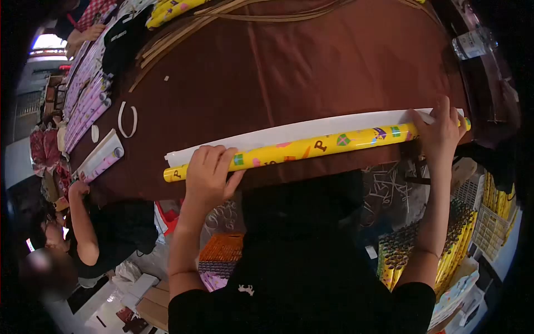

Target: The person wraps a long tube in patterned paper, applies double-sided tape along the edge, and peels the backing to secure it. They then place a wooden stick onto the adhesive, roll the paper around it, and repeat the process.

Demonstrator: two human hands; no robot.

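The fingers of the left hand (207, 178) were curled over the yellow patterned roll of wrapping paper (311, 147) near its left end, with the thumb on the near side. The fingers of the right hand (441, 133) grasped the roll near its other end, bent over both the roll and the white paper flap (295, 131) (the flap ran along the far side of the roll). The roll lay along the near part of the brown worktop (334, 61), slightly slanted, its right end farther from the body. It was printed with letters, presents and other colourful motifs.

To the left, another person's hand (79, 188) was at the end of a short lilac patterned roll (105, 165) beside a white strip loop (128, 119). Farther up on that side, a stack of pink-lilac rolls (86, 114) lay near a black cloth (125, 44) (white lettering showed on it). Long brown strips (206, 22) stretched across the far part of the worktop, and a clear plastic bottle (473, 45) was at the far right. Below the worktop, many yellow rolls (453, 261) stood bundled at the right, while orange rolls (221, 247) were grouped between the person's left arm and torso (as seen from above).
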